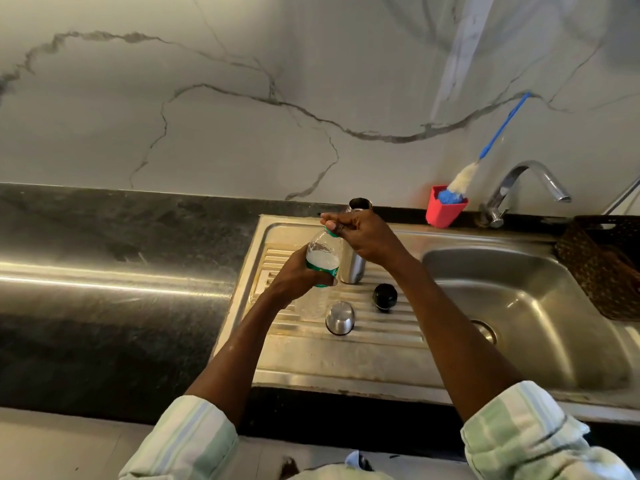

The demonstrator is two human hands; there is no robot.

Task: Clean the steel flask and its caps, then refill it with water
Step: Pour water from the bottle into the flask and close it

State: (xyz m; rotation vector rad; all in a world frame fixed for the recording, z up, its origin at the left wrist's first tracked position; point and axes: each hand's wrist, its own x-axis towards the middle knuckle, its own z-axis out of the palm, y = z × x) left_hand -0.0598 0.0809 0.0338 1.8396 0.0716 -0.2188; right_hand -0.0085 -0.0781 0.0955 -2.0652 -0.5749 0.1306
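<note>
My left hand grips a clear plastic water bottle with a green label, held upright over the sink's drainboard. My right hand pinches the bottle's green cap at the top. Right behind the bottle stands the steel flask, open-mouthed and partly hidden by my right hand. A steel cup-shaped cap lies on the ridged drainboard in front. To its right sits a black inner cap.
The steel sink basin lies to the right, with a tap behind it. A red holder with a blue-handled bottle brush stands by the wall. A brown woven basket sits at far right. Dark counter stretches left.
</note>
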